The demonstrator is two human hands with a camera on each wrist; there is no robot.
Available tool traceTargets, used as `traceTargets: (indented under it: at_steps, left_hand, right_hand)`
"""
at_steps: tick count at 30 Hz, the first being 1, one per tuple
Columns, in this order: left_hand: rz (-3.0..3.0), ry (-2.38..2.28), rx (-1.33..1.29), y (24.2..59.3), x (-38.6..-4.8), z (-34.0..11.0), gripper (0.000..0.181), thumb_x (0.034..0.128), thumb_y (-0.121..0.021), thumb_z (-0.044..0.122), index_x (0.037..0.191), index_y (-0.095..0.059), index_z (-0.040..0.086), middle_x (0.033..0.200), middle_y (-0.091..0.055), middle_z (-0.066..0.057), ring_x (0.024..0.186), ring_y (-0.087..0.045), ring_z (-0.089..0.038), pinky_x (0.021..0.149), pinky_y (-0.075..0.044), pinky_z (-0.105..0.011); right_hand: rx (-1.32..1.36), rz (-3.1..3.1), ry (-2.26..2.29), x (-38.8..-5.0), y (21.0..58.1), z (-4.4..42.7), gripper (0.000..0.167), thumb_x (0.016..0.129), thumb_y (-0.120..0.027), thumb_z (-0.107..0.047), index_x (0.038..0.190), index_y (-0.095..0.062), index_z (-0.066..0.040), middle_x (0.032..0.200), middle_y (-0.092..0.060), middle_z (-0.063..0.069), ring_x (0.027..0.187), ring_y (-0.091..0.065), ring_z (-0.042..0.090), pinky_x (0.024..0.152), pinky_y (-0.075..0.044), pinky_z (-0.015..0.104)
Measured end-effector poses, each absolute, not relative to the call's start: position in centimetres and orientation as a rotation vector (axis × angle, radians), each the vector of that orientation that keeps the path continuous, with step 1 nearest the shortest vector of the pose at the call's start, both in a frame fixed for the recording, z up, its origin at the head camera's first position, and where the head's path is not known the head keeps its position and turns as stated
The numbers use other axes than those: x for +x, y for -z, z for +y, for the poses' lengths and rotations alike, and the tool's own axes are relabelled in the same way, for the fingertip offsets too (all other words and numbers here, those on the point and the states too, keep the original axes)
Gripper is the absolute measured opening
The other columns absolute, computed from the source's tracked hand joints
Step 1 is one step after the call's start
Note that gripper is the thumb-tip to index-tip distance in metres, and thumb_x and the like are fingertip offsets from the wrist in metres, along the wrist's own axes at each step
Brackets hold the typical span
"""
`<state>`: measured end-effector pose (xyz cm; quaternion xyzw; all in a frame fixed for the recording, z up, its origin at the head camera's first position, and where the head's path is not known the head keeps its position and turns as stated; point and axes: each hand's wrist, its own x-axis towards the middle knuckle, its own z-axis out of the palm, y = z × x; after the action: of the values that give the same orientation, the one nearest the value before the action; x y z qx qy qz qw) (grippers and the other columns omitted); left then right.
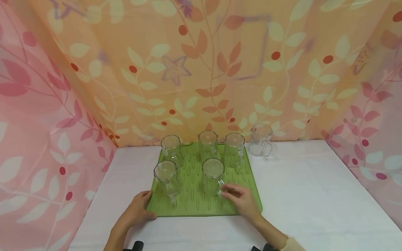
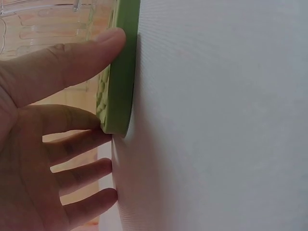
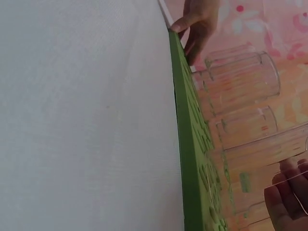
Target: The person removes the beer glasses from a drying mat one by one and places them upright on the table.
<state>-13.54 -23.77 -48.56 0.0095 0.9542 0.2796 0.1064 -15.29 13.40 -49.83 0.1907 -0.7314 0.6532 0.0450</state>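
Five clear mugs (image 1: pixel 207 144) stand on a green mat (image 1: pixel 193 206), a sixth mug (image 1: pixel 260 140) beside its back-right corner on the tabletop (image 1: pixel 314 195). The right hand (image 1: pixel 242 201) pinches the front-right mug (image 1: pixel 213 179) by its handle (image 1: pixel 221 187), fingers curled; the left hand (image 1: pixel 136 210), fingers loosely spread, touches the mat's front-left corner
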Motion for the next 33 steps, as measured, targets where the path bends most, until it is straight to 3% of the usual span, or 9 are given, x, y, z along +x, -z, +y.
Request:
traceTargets:
  at_steps: [12,19,27,33]
  left_hand:
    - [2.797,-0.825,0.01,48.7,-13.5,-23.8,0.096,0.0637,-0.089,0.017,0.141,-0.04,-0.014,0.143,-0.043,-0.03,0.134,-0.035,-0.053,0.109,-0.033,-0.065]
    - [2.798,-0.821,0.018,49.1,-13.5,-24.0,0.097,0.0646,-0.089,0.019,0.141,-0.039,-0.014,0.144,-0.042,-0.03,0.134,-0.035,-0.052,0.109,-0.033,-0.065]
    - [2.816,-0.813,0.057,49.0,-13.6,-24.1,0.098,0.0633,-0.09,0.019,0.14,-0.039,-0.015,0.143,-0.042,-0.032,0.133,-0.036,-0.053,0.109,-0.033,-0.065]
    - [2.823,-0.808,0.066,49.1,-13.6,-24.2,0.098,0.0625,-0.09,0.018,0.139,-0.04,-0.016,0.142,-0.043,-0.032,0.133,-0.037,-0.053,0.109,-0.034,-0.064]
  right_hand:
    - [0.63,-2.247,-1.905,-15.1,49.8,13.0,0.013,0.086,-0.07,-0.004,0.093,-0.071,0.007,0.085,-0.072,0.02,0.078,-0.068,0.003,0.07,-0.059,0.021]
    - [0.571,-2.286,-1.822,-15.5,49.4,13.6,0.014,0.085,-0.071,-0.004,0.093,-0.071,0.008,0.084,-0.073,0.016,0.075,-0.064,-0.001,0.066,-0.058,0.02]
    - [0.5,-2.368,-1.736,-16.0,48.4,14.6,0.014,0.087,-0.071,-0.011,0.095,-0.074,0.0,0.087,-0.074,0.008,0.079,-0.065,-0.001,0.067,-0.057,0.019]
    - [0.558,-2.363,-1.604,-16.3,48.5,14.7,0.01,0.086,-0.071,-0.006,0.094,-0.074,-0.001,0.087,-0.075,0.008,0.079,-0.065,-0.001,0.066,-0.057,0.019]
